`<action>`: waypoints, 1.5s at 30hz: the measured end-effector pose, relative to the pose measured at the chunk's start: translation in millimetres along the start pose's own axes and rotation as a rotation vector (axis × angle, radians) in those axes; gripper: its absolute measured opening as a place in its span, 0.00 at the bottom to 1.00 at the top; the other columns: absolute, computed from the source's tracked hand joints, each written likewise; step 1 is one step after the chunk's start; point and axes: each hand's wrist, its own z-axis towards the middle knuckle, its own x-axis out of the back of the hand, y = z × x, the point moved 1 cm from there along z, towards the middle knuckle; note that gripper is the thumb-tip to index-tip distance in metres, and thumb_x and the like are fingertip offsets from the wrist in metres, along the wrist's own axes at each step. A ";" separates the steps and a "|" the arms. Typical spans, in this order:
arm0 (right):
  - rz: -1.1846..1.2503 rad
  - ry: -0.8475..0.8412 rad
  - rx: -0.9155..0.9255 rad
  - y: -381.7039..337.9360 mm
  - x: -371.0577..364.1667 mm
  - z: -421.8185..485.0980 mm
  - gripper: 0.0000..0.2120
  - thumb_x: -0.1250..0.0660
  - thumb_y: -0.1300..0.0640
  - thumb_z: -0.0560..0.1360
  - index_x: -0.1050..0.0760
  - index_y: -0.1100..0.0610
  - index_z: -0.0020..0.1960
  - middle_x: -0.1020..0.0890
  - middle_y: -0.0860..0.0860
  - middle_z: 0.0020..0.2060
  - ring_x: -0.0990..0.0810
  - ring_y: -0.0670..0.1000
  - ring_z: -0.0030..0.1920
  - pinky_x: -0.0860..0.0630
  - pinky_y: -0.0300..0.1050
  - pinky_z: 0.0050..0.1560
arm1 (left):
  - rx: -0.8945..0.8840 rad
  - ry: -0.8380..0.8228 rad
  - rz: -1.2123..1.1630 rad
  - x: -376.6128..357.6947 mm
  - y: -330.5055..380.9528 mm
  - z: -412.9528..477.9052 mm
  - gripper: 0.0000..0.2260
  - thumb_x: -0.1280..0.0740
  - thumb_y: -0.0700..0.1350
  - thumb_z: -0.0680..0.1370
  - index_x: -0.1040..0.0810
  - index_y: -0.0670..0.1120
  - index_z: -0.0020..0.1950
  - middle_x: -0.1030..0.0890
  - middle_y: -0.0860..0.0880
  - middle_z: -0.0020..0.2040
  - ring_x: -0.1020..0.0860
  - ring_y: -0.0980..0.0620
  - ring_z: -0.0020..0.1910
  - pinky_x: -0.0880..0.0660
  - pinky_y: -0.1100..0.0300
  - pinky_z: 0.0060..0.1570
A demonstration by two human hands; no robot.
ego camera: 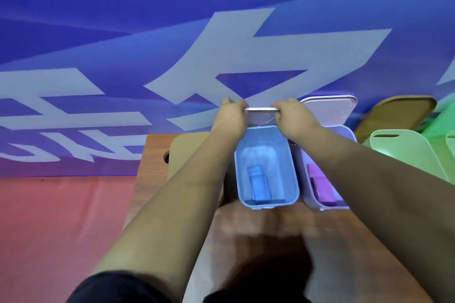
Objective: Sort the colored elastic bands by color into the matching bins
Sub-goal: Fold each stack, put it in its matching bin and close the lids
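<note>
Ahead, in the head view, both bare arms reach out over the wooden tabletop [344, 241] to the blue bin [293, 179]. The left hand [230, 115] and right hand [294, 115] grip the top edge of its raised lid [261, 118], one at each end, with the fingers [291, 103] curled over the rim. A folded blue band [258, 187] lies on the bin's floor, toward the near wall. Just beside it on the right stands the purple bin [348, 131], its pale cover [330, 108] tipped back and a purple band [322, 187] inside. Further right is a green bin [403, 152] with a tan cover [396, 115] behind it. A tan bin [187, 150] sits left of the blue one, partly hidden by the left forearm. A blue banner [147, 32] with large pale lettering fills the background.
</note>
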 end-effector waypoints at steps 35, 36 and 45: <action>-0.038 -0.048 0.321 68.2 -91.7 -188.5 0.10 0.27 0.64 0.68 0.23 0.55 0.47 0.24 0.50 0.49 0.22 0.58 0.49 0.25 0.49 0.51 | -0.007 -0.084 0.302 -86.1 -20.4 -215.8 0.07 0.30 0.41 0.77 0.25 0.50 0.50 0.25 0.53 0.51 0.27 0.48 0.49 0.34 0.55 0.37; -0.039 -0.044 0.328 66.9 -92.4 -188.3 0.10 0.27 0.64 0.67 0.24 0.55 0.45 0.25 0.50 0.47 0.22 0.58 0.48 0.24 0.50 0.50 | -0.005 -0.083 0.321 -86.4 -20.6 -215.0 0.08 0.30 0.40 0.76 0.25 0.51 0.50 0.26 0.54 0.50 0.28 0.48 0.48 0.35 0.56 0.37; 0.033 -0.074 0.343 61.6 -92.5 -181.8 0.05 0.28 0.60 0.70 0.22 0.53 0.43 0.26 0.47 0.47 0.25 0.56 0.49 0.24 0.53 0.55 | 0.069 -0.187 0.425 -73.9 -3.8 -197.4 0.11 0.35 0.42 0.76 0.26 0.49 0.57 0.26 0.51 0.59 0.27 0.46 0.58 0.30 0.54 0.50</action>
